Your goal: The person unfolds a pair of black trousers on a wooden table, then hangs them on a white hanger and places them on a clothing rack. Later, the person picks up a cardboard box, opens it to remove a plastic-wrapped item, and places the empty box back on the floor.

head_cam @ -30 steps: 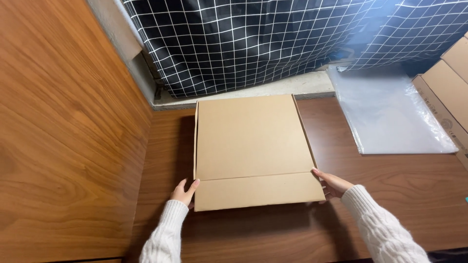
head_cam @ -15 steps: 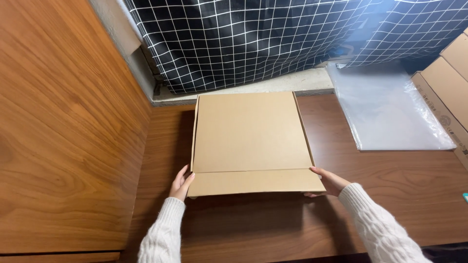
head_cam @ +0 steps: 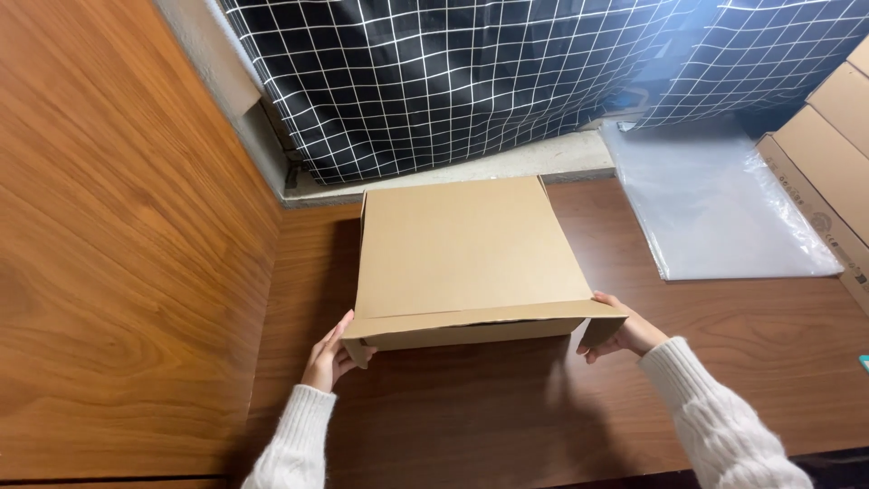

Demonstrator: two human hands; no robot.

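The setting is a home packing corner. Indicators: a wood-grain tabletop set against a wooden side panel, a black grid-pattern curtain, clear plastic bags, and flat cardboard boxes stacked alongside.

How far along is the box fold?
Done: the box lies on the table with its near flap creased along the front edge. In hand: the left hand and right hand each have a grip on a near corner, lifting the front. Left: the corner tabs hang loose, untucked. The plastic bag lies untouched.
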